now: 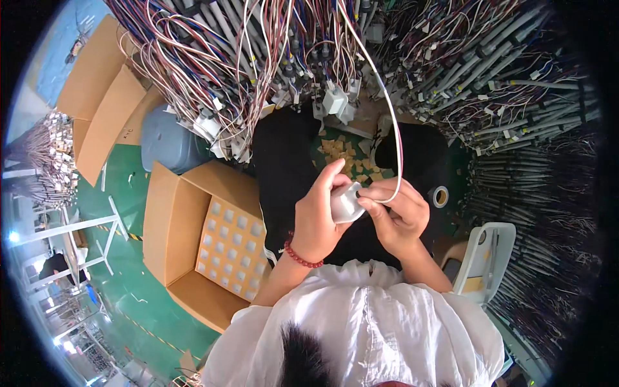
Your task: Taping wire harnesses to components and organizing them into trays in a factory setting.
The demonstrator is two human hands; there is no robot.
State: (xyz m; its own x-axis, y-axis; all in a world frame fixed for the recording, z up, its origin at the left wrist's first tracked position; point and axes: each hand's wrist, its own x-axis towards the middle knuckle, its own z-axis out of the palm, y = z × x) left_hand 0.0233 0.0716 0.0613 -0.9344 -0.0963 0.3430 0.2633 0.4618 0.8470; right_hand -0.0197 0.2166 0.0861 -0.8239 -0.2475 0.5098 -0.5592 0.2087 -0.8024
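one left hand (316,218) grips one white plastic housing (344,206); one right hand (403,216) pinches one white cable (390,101) beside it.

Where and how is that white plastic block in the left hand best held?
Probably around the sides of the white plastic block, coming from the left, as the left hand does. Its chunky shape suits a wrap, and this leaves its right side, near the right hand and white wire, uncovered.
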